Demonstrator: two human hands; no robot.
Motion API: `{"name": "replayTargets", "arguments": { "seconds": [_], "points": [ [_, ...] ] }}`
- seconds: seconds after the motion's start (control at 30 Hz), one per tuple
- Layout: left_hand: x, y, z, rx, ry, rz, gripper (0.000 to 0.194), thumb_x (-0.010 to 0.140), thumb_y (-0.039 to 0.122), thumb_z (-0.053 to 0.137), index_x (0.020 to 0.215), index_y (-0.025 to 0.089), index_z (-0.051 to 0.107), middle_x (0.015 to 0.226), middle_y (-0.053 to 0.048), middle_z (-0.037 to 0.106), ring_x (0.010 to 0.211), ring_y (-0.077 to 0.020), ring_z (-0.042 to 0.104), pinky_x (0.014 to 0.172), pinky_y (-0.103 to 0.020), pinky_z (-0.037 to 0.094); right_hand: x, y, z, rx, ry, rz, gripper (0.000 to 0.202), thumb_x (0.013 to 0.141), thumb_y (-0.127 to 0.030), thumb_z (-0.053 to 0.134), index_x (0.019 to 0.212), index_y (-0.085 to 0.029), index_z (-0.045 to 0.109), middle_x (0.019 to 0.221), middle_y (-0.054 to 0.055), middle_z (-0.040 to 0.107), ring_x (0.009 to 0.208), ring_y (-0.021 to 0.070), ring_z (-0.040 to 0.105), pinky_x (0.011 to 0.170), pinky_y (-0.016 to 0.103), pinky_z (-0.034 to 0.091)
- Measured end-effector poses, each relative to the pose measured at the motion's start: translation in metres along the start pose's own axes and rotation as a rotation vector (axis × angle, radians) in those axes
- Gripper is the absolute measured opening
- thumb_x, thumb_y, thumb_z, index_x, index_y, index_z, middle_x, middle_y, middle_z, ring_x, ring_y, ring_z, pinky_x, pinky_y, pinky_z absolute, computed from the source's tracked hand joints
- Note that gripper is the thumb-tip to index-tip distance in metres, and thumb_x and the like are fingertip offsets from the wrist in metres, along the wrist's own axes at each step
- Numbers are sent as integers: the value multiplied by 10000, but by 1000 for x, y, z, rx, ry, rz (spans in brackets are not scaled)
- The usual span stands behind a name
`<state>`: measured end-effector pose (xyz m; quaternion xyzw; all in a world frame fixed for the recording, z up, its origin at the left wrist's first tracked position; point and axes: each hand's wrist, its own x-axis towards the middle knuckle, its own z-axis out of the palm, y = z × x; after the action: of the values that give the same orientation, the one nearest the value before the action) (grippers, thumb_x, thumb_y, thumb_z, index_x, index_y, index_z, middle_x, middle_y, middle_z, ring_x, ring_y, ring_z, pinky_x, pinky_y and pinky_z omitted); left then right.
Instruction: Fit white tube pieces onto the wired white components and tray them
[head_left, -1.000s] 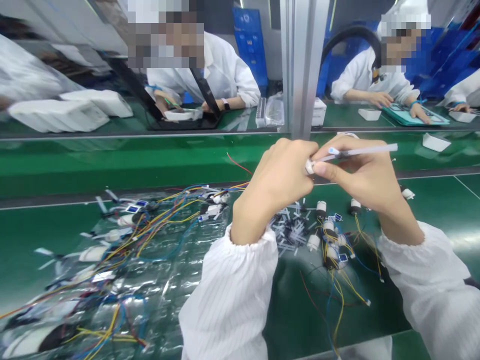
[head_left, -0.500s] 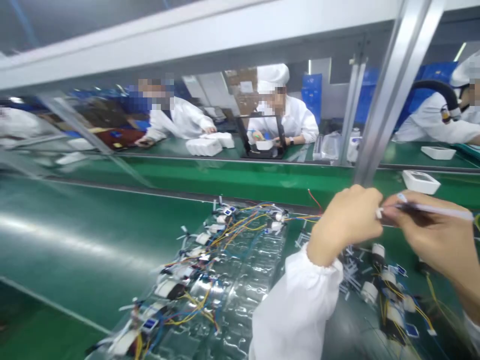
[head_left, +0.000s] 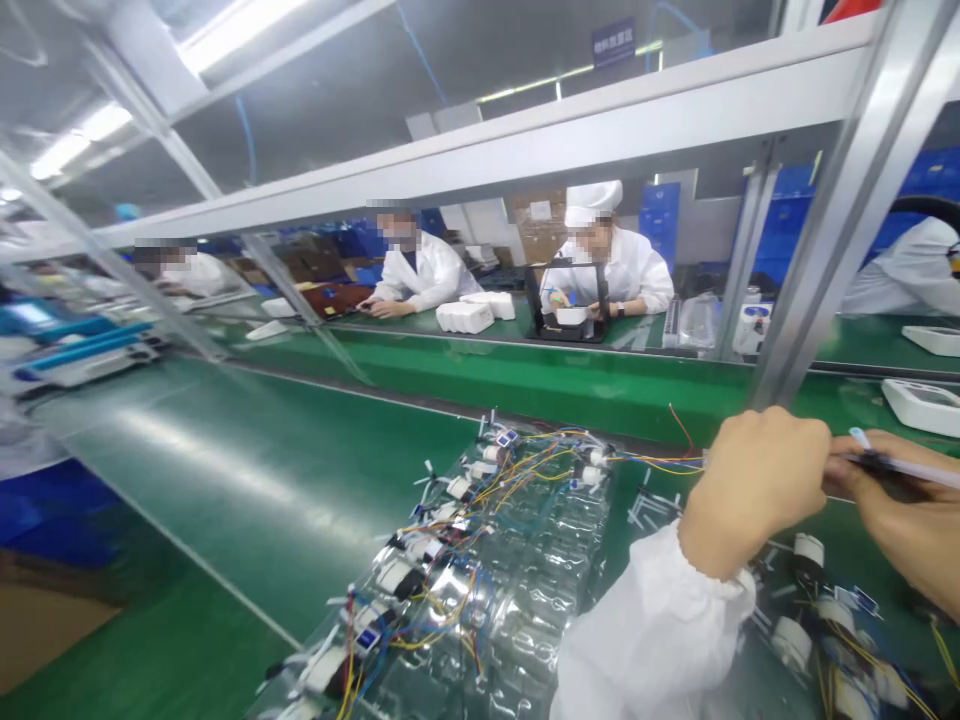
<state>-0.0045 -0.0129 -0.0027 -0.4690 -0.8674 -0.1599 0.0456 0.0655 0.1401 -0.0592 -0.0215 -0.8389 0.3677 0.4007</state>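
My left hand (head_left: 757,485) is closed, its back toward me, above the right part of the bench. A bundle of coloured wires (head_left: 656,461) runs from a white part on the tray into this fist, where the fingers hide its end. Touching or nearly touching it, my right hand (head_left: 896,520) pinches a slim pale stick (head_left: 926,470) whose exact kind I cannot make out. Small white-and-black cylindrical parts with wires (head_left: 810,555) lie below my hands. Loose pale strips (head_left: 651,503) are scattered beside my left wrist.
A clear plastic tray (head_left: 536,590) carries several wired cylindrical parts (head_left: 397,577). The green bench (head_left: 247,450) stretches left. Metal posts (head_left: 832,230) and a crossbar stand ahead. Co-workers in white sit opposite, with white housings (head_left: 465,317) near them. Another white housing (head_left: 926,405) sits behind my right hand.
The view has tilted up and turned left, so the scene sits lower and further right. My hands remain close together, the left closed and the right pinching the pale stick.
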Motion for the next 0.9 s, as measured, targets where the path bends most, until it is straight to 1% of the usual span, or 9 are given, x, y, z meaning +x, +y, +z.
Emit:
{"name": "replayTargets", "arguments": {
  "seconds": [0.1,0.2,0.27,0.33,0.47,0.57,0.63,0.77,0.9],
  "points": [
    [-3,4,-3,25,11,-37,223,879,191,565,995,142,748,938,-173,755,881,-335,746,719,-393,569,5,-18,-4,20,-79,-30,165,781,-228,763,726,-381,732,759,63,772,663,328,733,618,450,584],
    [-5,1,-5,-36,13,-25,182,863,178,562,935,155,728,932,-168,763,877,-330,740,722,-387,529,9,-26,-6,189,-133,-74,130,834,-193,753,767,-304,752,731,50,762,611,255,714,573,348,591],
    [-5,-3,-5,-115,10,-11,130,845,166,572,871,174,699,914,-147,768,865,-310,731,714,-371,487,10,-29,-5,298,-190,-64,63,866,-237,752,808,-258,754,753,41,761,630,219,712,578,302,597],
    [-4,-7,-4,-172,15,-1,100,829,142,571,807,185,659,876,-124,763,829,-282,712,685,-354,433,11,-30,-3,383,-245,-16,108,889,-298,743,823,-214,737,766,34,751,642,186,699,582,273,592],
    [-2,-12,-4,-231,47,29,138,810,77,542,755,183,611,781,-71,729,704,-210,633,636,-324,354,14,-29,-1,473,-279,60,178,893,-339,738,859,-165,722,786,31,727,630,134,645,538,224,540],
    [-3,-12,-8,-278,67,34,130,872,109,560,803,169,653,794,-52,729,695,-186,606,646,-307,365,15,-26,-2,534,-243,101,244,863,-378,784,937,-152,732,855,52,744,669,139,672,533,224,547],
    [-4,-11,-9,-284,88,26,122,917,164,587,848,161,687,815,-49,738,723,-189,620,675,-309,385,15,-25,-4,589,-180,104,316,855,-430,807,970,-146,730,827,46,742,632,132,668,525,229,555],
    [-3,-10,-9,-293,132,32,83,922,192,637,933,159,712,818,-19,733,735,-184,631,700,-308,407,17,-24,-5,644,-55,7,389,862,-536,805,912,-157,730,753,9,714,566,101,626,481,206,516],
    [-1,-6,-5,-310,130,87,136,942,255,673,1020,147,699,878,-23,733,766,-179,626,723,-309,428,20,-25,-6,544,45,-24,372,894,-550,774,860,-181,741,881,26,746,687,120,672,479,209,504]
  ]
}}
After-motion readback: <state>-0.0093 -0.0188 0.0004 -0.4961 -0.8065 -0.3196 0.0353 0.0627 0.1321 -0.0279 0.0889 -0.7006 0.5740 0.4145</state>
